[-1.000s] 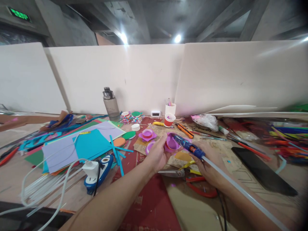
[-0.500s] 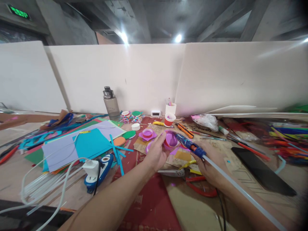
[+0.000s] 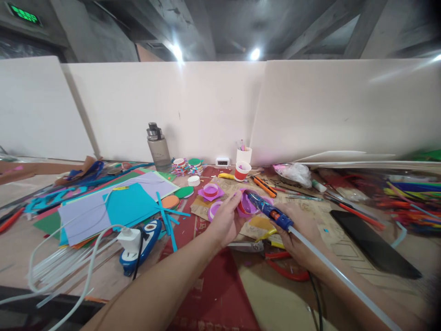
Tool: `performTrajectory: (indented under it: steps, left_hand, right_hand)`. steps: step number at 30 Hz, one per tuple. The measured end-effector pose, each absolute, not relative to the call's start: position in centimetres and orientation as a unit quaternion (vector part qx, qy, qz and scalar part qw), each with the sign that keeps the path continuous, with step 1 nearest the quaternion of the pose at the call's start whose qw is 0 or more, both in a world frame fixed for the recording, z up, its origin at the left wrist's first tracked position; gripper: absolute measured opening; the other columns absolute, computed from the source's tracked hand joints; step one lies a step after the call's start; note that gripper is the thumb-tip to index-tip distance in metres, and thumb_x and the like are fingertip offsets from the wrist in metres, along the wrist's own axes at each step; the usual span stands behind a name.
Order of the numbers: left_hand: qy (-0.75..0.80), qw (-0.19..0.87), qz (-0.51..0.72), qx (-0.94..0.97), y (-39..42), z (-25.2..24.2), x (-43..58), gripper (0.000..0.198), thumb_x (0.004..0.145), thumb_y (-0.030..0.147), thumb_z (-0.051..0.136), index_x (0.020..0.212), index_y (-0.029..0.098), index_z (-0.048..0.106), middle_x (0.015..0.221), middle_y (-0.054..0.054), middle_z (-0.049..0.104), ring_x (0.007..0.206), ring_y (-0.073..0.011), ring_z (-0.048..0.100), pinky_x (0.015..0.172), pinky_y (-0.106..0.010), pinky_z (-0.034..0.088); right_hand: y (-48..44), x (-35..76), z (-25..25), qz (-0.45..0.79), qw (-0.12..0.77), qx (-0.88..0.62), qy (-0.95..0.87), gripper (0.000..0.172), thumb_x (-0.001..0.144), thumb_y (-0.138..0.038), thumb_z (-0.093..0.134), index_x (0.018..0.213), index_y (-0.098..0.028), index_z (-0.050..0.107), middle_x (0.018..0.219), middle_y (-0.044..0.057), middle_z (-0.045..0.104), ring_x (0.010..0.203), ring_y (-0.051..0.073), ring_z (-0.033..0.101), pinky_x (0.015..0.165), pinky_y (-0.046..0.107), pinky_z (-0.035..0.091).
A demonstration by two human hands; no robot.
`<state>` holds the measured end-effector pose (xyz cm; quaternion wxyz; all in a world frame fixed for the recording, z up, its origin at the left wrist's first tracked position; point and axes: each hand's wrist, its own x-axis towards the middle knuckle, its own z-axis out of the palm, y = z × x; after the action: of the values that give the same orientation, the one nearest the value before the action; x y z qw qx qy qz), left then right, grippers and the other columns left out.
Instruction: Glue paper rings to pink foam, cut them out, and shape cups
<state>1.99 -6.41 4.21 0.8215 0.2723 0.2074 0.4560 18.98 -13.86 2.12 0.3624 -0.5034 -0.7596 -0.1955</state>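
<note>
Two hands (image 3: 225,224), glue gun (image 3: 269,210), purple ring (image 3: 245,206)

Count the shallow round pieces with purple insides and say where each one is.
3: a held piece in the left hand, by the glue gun; a farther piece on purple paper beyond that hand; a third piece partly behind it. More may be hidden.

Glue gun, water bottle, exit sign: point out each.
Glue gun (image 3: 269,209): head view, middle of its blue body.
Water bottle (image 3: 159,151): head view, grey body.
Exit sign (image 3: 23,14): head view, lit green face.
</note>
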Motion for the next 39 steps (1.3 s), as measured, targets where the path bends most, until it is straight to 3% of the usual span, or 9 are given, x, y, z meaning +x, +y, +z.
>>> performTrajectory:
  steps: [9,18,31,39]
  left_hand:
    - [0.207,0.812,0.485,0.249,-5.73,3.63,1.63,0.011,0.079,0.022,0.065,0.088,0.016,0.064,0.083,0.000,0.069,0.071,-0.0103,0.064,0.082,-0.032,0.054]
    - [0.214,0.802,0.508,0.233,-5.56,4.06,1.55,0.013,0.082,0.024,0.062,0.091,0.016,0.064,0.091,-0.003,0.070,0.083,-0.0146,0.064,0.089,-0.039,0.051]
    - [0.202,0.821,0.460,0.269,-6.28,3.78,1.95,0.011,0.083,0.023,0.061,0.085,0.014,0.067,0.074,-0.002,0.069,0.062,-0.0103,0.063,0.072,-0.027,0.056]
    - [0.212,0.822,0.447,0.284,-6.07,3.48,1.93,0.018,0.084,0.026,0.060,0.094,0.013,0.065,0.089,-0.008,0.071,0.076,-0.0164,0.067,0.075,-0.031,0.056]
  right_hand:
    - [-13.65,19.08,1.74,-0.203,0.359,-0.527,-0.743,0.029,0.082,-0.016,0.048,0.111,-0.017,0.050,0.094,0.010,0.064,0.084,0.022,0.060,0.070,0.033,0.049]
    - [-13.63,19.18,1.46,-0.218,0.354,-0.539,-0.733,0.031,0.081,-0.017,0.049,0.112,-0.016,0.050,0.097,0.011,0.064,0.088,0.024,0.060,0.071,0.035,0.050]
    - [-14.09,18.41,2.41,-0.226,0.346,-0.491,-0.767,0.034,0.080,-0.015,0.046,0.114,-0.016,0.047,0.090,0.010,0.062,0.081,0.023,0.058,0.067,0.034,0.048]
    - [-13.91,18.55,1.92,-0.238,0.327,-0.487,-0.774,0.036,0.080,-0.016,0.045,0.116,-0.015,0.045,0.093,0.011,0.061,0.083,0.024,0.055,0.068,0.035,0.047]
